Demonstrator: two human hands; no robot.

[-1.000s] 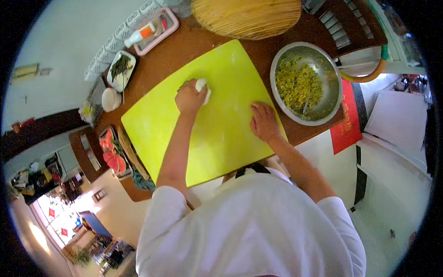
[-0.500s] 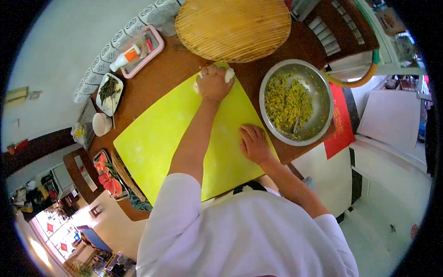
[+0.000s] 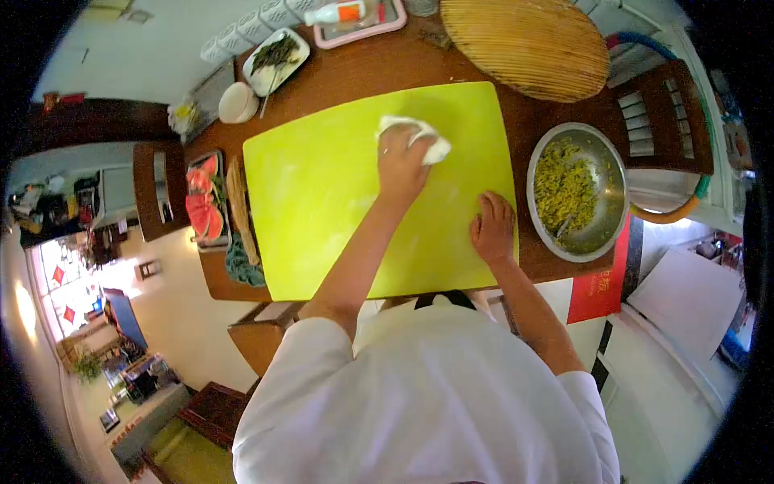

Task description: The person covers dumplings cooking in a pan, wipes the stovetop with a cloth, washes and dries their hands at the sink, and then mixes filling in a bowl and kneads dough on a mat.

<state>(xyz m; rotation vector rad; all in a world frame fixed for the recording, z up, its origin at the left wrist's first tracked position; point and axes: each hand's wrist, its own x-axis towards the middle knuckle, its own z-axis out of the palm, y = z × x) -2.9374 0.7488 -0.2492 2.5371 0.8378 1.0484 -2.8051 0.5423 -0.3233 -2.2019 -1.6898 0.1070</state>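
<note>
A crumpled white cloth (image 3: 435, 150) is bunched under my left hand (image 3: 403, 165), which presses it onto a large yellow-green mat (image 3: 322, 210). The hand is closed over the cloth, toward the far part of the mat. My right hand (image 3: 493, 228) lies on the mat near its right edge, fingers stretched out and holding nothing. Faint whitish smears mark the mat's surface. Just right of it stands a metal bowl (image 3: 617, 218) with a chopped yellow-green mixture (image 3: 564, 185) and a utensil (image 3: 563, 227) inside.
A round slatted tray (image 3: 528, 44) lies at the back right. Behind the mat are a pink-rimmed tray (image 3: 363, 36), a plate of dark greens (image 3: 298, 60) and a white cup (image 3: 239, 102). Watermelon slices (image 3: 203, 202) and a rolling pin (image 3: 239, 206) lie at the left.
The camera view has turned. My left hand has moved with the cloth from the mat's far right corner toward its far middle. My right hand stays near the right edge.
</note>
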